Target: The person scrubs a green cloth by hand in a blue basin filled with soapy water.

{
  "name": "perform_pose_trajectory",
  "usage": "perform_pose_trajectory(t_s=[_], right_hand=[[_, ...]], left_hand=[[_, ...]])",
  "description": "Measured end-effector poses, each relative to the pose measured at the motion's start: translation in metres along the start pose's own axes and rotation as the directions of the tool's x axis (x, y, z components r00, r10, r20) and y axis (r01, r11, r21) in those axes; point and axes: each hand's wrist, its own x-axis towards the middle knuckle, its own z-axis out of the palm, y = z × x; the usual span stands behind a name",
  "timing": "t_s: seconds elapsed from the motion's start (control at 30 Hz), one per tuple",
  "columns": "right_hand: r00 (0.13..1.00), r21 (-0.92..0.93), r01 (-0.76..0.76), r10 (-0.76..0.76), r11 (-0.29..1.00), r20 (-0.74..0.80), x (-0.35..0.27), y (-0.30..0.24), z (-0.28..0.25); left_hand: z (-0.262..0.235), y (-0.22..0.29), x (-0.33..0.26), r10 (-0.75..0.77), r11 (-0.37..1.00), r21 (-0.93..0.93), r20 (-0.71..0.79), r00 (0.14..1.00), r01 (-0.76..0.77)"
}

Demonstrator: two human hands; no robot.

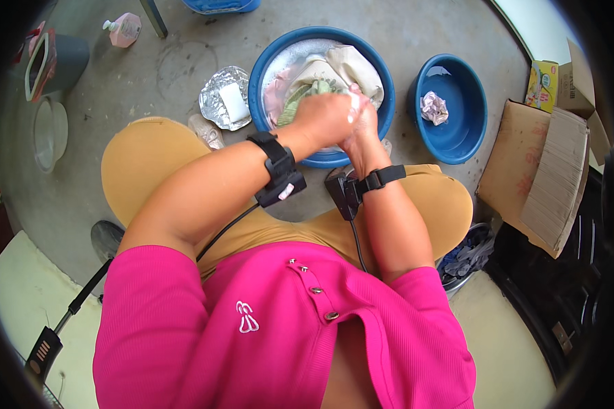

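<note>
My left hand (329, 117) and my right hand (363, 124) are closed and pressed together above the near right part of a round blue basin (258, 88). White suds cling to the fingers. Whatever lies between the hands is hidden from view. In the basin, sudsy water surrounds a heap of wet cloth. A green patterned cloth (318, 88) shows just beyond my left hand, and whether it is gripped I cannot tell. Behind it lies a cream cloth (356, 68), with pinkish fabric (277, 95) at the left.
A white bar of soap (234, 102) rests on crumpled foil (213, 85), left of the basin. At right, a smaller blue basin (467, 129) holds a crumpled pale pink cloth (434, 108). Cardboard (525, 170) stands farther right. A pink pump bottle (124, 31) and grey bucket (71, 61) are far left.
</note>
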Motion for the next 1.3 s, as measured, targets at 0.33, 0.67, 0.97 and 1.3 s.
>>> perform_pose_trajectory(t_s=[0.33,0.67,0.97,1.3], right_hand=[[0.999,0.018,0.007,-0.008,1.0,0.049,0.0,0.01,-0.006],[0.997,0.047,0.006,-0.01,0.999,0.071,-0.006,0.013,-0.001],[0.999,-0.042,0.016,-0.014,0.999,0.038,-0.013,0.015,0.007],[0.995,0.002,0.019,-0.019,1.0,0.099,-0.003,0.016,-0.007]], left_hand=[[0.002,-0.009,0.005,0.057,0.998,-0.003,-0.114,0.992,-0.058],[0.0,-0.008,0.003,0.052,0.998,0.029,-0.119,0.992,-0.049],[-0.003,-0.014,0.008,-0.093,0.992,0.076,-0.08,0.992,0.1],[0.0,-0.009,0.004,0.0,0.995,0.098,-0.137,0.991,0.014]])
